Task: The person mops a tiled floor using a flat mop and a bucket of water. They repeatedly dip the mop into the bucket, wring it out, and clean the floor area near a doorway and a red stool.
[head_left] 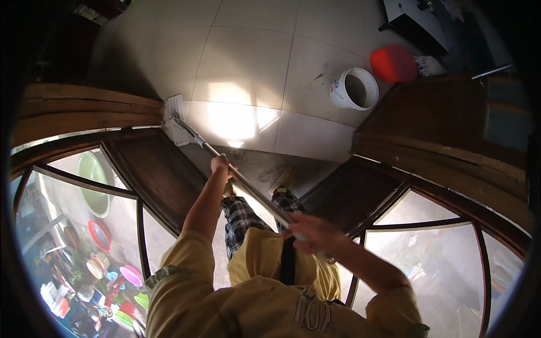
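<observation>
I hold a flat mop by its long metal handle. My left hand is closed round the handle partway down. My right hand grips the handle's upper end near my chest. The white flat mop head rests on the pale tiled floor, beside the wooden door frame on the left. My legs in checked trousers and one bare foot stand on the grey threshold.
A white bucket stands on the tiles at the upper right, a red stool just beyond it. Dark wooden door leaves with glass panes open on both sides. Coloured basins show through the left glass.
</observation>
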{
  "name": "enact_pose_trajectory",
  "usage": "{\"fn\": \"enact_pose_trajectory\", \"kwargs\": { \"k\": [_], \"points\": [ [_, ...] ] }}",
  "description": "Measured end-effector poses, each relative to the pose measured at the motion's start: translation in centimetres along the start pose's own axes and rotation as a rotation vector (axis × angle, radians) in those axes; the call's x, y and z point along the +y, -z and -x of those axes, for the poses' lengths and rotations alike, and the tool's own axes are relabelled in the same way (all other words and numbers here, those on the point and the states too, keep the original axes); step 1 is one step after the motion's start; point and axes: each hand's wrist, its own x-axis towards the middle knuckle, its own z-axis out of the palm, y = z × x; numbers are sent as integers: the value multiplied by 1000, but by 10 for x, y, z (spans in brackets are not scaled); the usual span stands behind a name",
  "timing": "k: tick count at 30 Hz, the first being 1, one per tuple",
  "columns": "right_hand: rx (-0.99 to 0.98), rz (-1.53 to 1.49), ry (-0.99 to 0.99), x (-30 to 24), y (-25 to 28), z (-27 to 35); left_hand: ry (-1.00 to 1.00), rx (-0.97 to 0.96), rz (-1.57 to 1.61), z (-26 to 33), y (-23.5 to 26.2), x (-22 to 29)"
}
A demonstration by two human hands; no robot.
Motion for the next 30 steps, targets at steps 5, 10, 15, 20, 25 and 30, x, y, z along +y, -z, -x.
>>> {"fn": "enact_pose_trajectory", "kwargs": {
  "k": [5,10,15,20,25,30],
  "points": [
    [219,-163,68,22,29,80,-221,129,-319,-18,-90,-90],
    [595,-314,-84,38,25,227,-1176,-115,-990,140,-211,-174],
    [752,-78,-143,4,-15,244,-268,-453,-98,227,-227,-114],
    [607,252,-130,-49,-75,238,124,-584,556,225,-177,-62],
    [359,192,19,-53,-66,203,5,-523,633,183,-86,6],
    [-18,-32,72,-49,-57,37,-166,-241,583,14,-1,52]
  ]
}}
